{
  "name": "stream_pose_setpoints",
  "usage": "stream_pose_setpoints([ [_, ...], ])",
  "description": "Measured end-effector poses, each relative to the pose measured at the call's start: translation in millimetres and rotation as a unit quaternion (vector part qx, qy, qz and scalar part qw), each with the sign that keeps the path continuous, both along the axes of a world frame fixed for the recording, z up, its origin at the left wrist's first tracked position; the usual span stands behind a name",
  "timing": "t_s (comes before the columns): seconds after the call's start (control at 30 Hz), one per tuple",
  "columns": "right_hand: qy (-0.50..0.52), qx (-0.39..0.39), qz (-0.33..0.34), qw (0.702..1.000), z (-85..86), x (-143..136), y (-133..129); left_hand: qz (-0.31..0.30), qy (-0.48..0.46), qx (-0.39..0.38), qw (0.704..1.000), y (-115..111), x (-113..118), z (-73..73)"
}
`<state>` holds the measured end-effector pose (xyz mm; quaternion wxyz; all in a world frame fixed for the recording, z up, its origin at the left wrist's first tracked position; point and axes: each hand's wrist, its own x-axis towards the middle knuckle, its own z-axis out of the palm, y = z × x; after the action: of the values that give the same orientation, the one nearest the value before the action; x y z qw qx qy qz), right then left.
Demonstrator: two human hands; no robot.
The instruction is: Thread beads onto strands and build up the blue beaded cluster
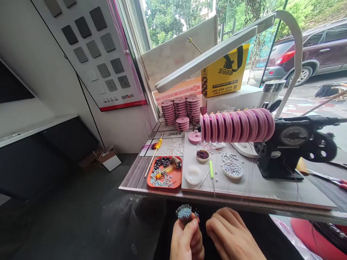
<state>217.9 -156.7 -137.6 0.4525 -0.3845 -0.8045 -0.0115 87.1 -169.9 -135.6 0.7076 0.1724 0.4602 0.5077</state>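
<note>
My left hand (187, 240) is closed around a tight bundle of thin rods with blue-grey tips (184, 211), held upright below the table edge. A few dark tips poke out separately beside its thumb. My right hand (233, 233) is close by on the right, its fingers curled in and the back of the hand turned up. What its fingertips hold, if anything, is hidden. Beyond both hands, on the board, lie a thin tool with a bright green handle (211, 169) and a round white pad (193, 174).
An orange tray (149, 182) holds small metal parts and black pieces. White beads fill a dish (232, 176); dark pins fill another (202, 160). Pink spools (235, 125) line a black winding machine (282, 159). More spools (193, 108) are stacked behind. A white lamp (217, 50) overhangs the table.
</note>
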Motion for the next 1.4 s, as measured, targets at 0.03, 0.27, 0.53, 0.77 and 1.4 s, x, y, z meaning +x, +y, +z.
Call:
stream_pose_setpoints([
  [0.03,-0.004,0.006,0.002,1.000,2.5,0,0,-0.005,-0.003,0.000,1.000,0,0,-0.3],
  [0.27,-0.004,0.013,0.000,1.000,4.0,0,0,-0.012,-0.012,0.000,1.000,0,0,1.0],
  [0.53,0.010,-0.011,-0.029,0.999,11.5,7,2,-0.007,0.031,0.004,0.999,-4,4,2.0],
  [0.77,-0.028,-0.007,-0.045,0.999,1.4,13,3,0.084,0.123,0.031,0.988,-8,6,-19.5],
  [1.4,0.004,0.070,-0.041,0.997,-7.3,1,2,0.122,0.063,0.084,0.987,-4,17,0.3],
])
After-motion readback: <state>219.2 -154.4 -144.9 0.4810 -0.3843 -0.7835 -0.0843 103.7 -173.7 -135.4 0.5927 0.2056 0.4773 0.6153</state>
